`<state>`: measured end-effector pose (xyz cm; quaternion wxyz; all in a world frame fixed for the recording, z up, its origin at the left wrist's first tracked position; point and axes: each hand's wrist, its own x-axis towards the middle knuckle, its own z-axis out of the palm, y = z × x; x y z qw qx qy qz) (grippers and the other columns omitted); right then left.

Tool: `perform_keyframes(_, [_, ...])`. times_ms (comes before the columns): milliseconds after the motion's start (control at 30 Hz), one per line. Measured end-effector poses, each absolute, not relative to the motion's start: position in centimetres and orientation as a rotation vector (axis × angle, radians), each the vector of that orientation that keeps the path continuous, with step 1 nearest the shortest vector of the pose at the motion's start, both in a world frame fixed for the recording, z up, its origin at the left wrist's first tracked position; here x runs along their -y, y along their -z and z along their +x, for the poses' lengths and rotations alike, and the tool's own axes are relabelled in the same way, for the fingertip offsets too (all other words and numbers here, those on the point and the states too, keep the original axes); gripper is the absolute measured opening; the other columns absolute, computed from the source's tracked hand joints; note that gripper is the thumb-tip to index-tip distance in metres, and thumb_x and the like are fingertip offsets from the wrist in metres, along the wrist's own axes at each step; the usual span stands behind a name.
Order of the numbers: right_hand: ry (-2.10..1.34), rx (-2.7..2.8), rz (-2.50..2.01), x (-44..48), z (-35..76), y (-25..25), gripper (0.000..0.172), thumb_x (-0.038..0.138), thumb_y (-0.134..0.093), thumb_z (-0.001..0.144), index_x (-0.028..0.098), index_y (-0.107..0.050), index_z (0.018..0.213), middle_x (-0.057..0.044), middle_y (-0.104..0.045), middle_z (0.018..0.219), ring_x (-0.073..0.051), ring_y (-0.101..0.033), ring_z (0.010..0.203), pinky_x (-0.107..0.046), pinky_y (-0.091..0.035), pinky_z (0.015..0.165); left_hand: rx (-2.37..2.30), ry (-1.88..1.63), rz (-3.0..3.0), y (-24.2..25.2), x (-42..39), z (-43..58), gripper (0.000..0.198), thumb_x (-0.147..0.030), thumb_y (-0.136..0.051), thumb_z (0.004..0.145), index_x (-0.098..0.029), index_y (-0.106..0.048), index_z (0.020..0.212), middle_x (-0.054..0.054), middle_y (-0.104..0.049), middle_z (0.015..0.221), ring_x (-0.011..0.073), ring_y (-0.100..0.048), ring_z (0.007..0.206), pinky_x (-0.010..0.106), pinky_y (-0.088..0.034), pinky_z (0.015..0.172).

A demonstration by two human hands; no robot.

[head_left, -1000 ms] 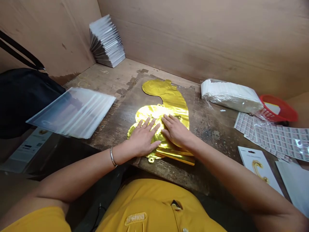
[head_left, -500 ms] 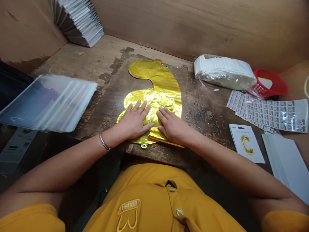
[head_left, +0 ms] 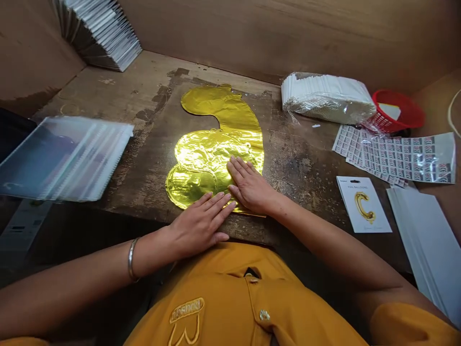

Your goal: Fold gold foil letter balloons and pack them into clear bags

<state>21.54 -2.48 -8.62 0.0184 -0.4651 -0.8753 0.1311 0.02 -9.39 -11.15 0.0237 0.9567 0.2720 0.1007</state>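
Note:
A shiny gold foil balloon (head_left: 236, 115) lies flat on the brown worktable (head_left: 144, 158), its curved top towards the back and folded, overlapping foil nearer the front. On the foil's lower right part rests my right hand (head_left: 249, 187), palm down with the fingers stretched out. My left hand (head_left: 201, 223) is at the table's front edge, its extended fingertips touching the foil's lower edge. Neither hand grasps anything visible. Foil under the palms is hidden.
Clear plastic sleeves (head_left: 68, 154) lie at left. A stack of white packets (head_left: 104, 33) stands back left. At right are a bagged white stack (head_left: 327, 98), red basket (head_left: 399, 113), sticker sheets (head_left: 399, 154), a balloon card (head_left: 363, 204) and white sheets (head_left: 428, 240).
My left hand has slid back towards my body, from the middle of the foil to its front edge, uncovering the lower left lobe. My right hand stays pressed on the foil.

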Motion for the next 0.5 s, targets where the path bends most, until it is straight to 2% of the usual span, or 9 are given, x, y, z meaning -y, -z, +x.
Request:
perform_keyframes(133, [-0.325,2.707,-1.345,6.1,22.0,7.7,0.067,0.04,-0.04,0.097,0.002,-0.026,0.151,-0.02,-0.015,0.16,-0.028,-0.006,0.15,-0.052,-0.016,0.12,-0.911,-0.441,2.914,11.2,9.4,0.5,0.063,-0.049,-0.044,0.097,-0.006,-0.043,0.143,0.017,-0.043,0.149,0.0286,-0.036,0.141,0.042,-0.022,0.119])
perform_keyframes(200, [-0.346,2.825,-1.238,9.2,23.4,7.7,0.072,0.045,-0.044,0.095,0.004,-0.027,0.151,-0.019,-0.021,0.159,-0.028,-0.012,0.15,-0.05,-0.017,0.121,-0.913,-0.458,2.89,11.3,9.6,0.5,0.066,-0.05,-0.046,0.095,-0.006,-0.042,0.144,0.018,-0.043,0.149,0.0296,-0.035,0.142,0.044,-0.023,0.119])
perform_keyframes(300, [-0.302,2.872,-1.366,13.3,26.4,8.0,0.071,0.039,-0.049,0.094,0.009,-0.024,0.153,-0.016,-0.028,0.157,-0.028,-0.021,0.148,-0.052,-0.023,0.119,-0.901,-0.446,2.89,11.3,9.7,0.5,0.069,-0.053,-0.045,0.095,-0.004,-0.043,0.143,0.019,-0.041,0.15,0.0312,-0.036,0.141,0.045,-0.026,0.118])
perform_keyframes(400, [-0.147,2.764,-1.522,15.3,28.1,7.9,0.074,0.034,-0.05,0.094,0.01,-0.017,0.155,-0.018,-0.028,0.156,-0.029,-0.02,0.148,-0.056,-0.022,0.118,-0.885,-0.425,2.897,11.1,9.8,0.6,0.07,-0.058,-0.045,0.094,-0.009,-0.043,0.145,0.019,-0.038,0.151,0.0321,-0.036,0.141,0.046,-0.028,0.116])
perform_keyframes(500, [-0.183,2.79,-1.401,15.7,27.8,7.7,0.073,0.037,-0.052,0.093,0.008,-0.023,0.153,-0.018,-0.029,0.156,-0.029,-0.02,0.148,-0.057,-0.023,0.118,-0.888,-0.388,2.891,10.9,9.8,0.6,0.069,-0.058,-0.049,0.092,-0.016,-0.043,0.146,0.018,-0.036,0.153,0.033,-0.034,0.142,0.048,-0.029,0.115])
